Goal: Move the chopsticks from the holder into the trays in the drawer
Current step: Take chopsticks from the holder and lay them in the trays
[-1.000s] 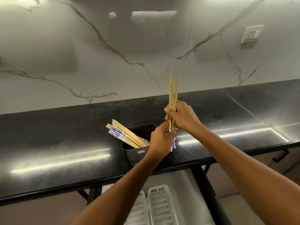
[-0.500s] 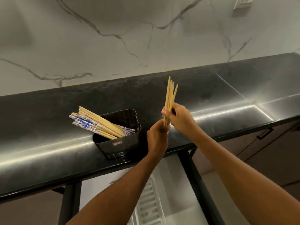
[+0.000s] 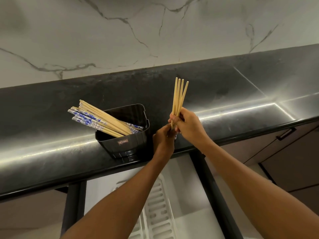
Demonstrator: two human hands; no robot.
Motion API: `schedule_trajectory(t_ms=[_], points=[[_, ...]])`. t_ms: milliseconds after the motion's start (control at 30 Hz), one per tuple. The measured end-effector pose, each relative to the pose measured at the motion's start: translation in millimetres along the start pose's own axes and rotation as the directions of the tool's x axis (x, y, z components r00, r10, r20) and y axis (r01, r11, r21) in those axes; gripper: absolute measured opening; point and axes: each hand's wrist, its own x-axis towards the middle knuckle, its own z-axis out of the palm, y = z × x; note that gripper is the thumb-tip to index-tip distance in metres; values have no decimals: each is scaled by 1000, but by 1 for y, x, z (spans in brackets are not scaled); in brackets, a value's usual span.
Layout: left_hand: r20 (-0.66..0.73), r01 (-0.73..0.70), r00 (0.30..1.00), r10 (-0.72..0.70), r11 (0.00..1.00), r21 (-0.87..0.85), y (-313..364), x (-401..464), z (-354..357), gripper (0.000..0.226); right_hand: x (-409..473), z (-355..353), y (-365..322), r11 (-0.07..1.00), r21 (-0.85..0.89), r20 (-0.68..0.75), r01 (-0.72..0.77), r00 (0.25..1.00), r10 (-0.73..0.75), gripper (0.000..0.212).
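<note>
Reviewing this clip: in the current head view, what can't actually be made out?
- Lower ends of the held chopsticks: covered by the right hand and left hand.
- Trays in the drawer: cut off by the bottom edge, partly behind the left forearm; contents unclear.
- Label on the holder: too small to read.
- Number of chopsticks in the holder: they overlap.

Both arms reach up to the middle of the frame. The right hand [image 3: 187, 124] and left hand [image 3: 163, 139] touch, fingers curled.
</note>
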Motion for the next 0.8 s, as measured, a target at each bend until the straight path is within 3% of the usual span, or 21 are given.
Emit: schedule_trajectory(t_ms=[133, 300, 400, 467, 567, 800], points=[[38, 4, 999, -4, 1000, 3, 0, 1, -6, 28, -4, 3, -1, 1000, -20, 1, 0, 1000, 0, 22], [148, -173, 974, 174, 985, -21, 5, -20, -26, 19, -18, 2, -19, 999, -43, 7, -1, 1000, 1, 19], [157, -199, 968, 197, 980, 1, 4, -43, -40, 11, -34, 7, -32, 999, -48, 59, -19, 998, 22, 17], [151, -162, 976, 157, 986, 24, 0, -65, -52, 14, -52, 16, -38, 998, -50, 113, -37, 993, 42, 14], [208, -81, 973, 96, 994, -80, -6, -98, -70, 19, -78, 31, -40, 996, -61, 192, -65, 978, 76, 14], [375, 295, 902, -215, 940, -170, -49, -152, -104, 16, -137, 69, -10, 960, -130, 342, -246, 898, 276, 14]])
